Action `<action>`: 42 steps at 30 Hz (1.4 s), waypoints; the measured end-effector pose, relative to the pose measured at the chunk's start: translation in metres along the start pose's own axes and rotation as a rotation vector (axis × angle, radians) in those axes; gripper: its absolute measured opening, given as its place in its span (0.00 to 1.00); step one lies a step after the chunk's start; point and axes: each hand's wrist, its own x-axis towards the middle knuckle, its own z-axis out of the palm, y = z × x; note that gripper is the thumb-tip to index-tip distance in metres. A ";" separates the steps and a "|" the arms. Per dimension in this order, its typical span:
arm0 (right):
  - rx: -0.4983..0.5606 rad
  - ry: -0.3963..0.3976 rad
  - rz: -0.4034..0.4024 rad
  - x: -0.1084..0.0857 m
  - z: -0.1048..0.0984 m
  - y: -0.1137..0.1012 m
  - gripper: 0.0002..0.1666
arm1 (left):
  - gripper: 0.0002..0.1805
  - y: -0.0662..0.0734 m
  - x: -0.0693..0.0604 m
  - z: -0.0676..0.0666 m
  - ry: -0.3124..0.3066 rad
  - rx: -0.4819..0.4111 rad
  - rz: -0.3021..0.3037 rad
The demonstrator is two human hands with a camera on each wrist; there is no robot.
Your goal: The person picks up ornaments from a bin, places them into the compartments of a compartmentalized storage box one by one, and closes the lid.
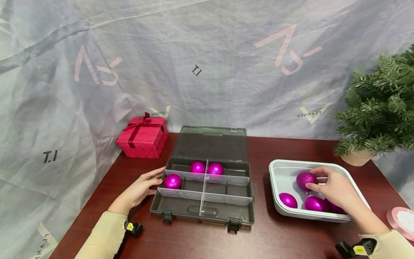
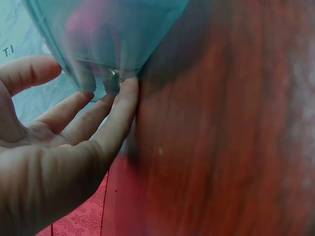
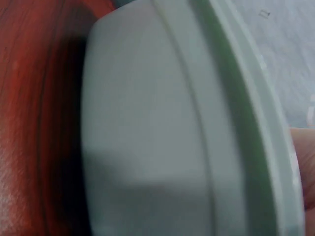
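My right hand [image 1: 336,187] pinches a glittery purple ball [image 1: 306,181] between thumb and fingers, inside the white tray [image 1: 275,201]. Shiny purple balls [image 1: 288,200] lie below it in the tray. The tray's outer wall [image 3: 142,113] hides most of that hand in the right wrist view. My left hand [image 1: 139,190] touches the left side of the open divided box [image 1: 202,216], fingers extended; its fingertips meet the clear wall [image 2: 108,39] in the left wrist view. One shiny ball [image 1: 173,181] sits in the middle-left compartment, and two more [image 1: 197,167] in the back row beside the central divider.
A red gift box [image 1: 143,136] stands at the back left, behind my left hand. The box's lid [image 1: 211,144] lies open toward the backdrop. A small potted fir tree [image 1: 381,104] is at the back right, and a pink ribbon roll [image 1: 401,223] at the right edge.
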 end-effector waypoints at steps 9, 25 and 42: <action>-0.012 0.093 -0.055 0.002 -0.011 -0.030 0.28 | 0.37 0.001 -0.001 0.000 0.000 0.004 -0.003; 0.181 0.055 -0.115 0.001 -0.009 -0.104 0.26 | 0.37 0.001 0.000 0.000 0.000 0.003 -0.002; 0.319 -0.035 -0.230 0.017 0.021 -0.166 0.26 | 0.37 0.001 -0.001 0.000 0.001 -0.001 0.000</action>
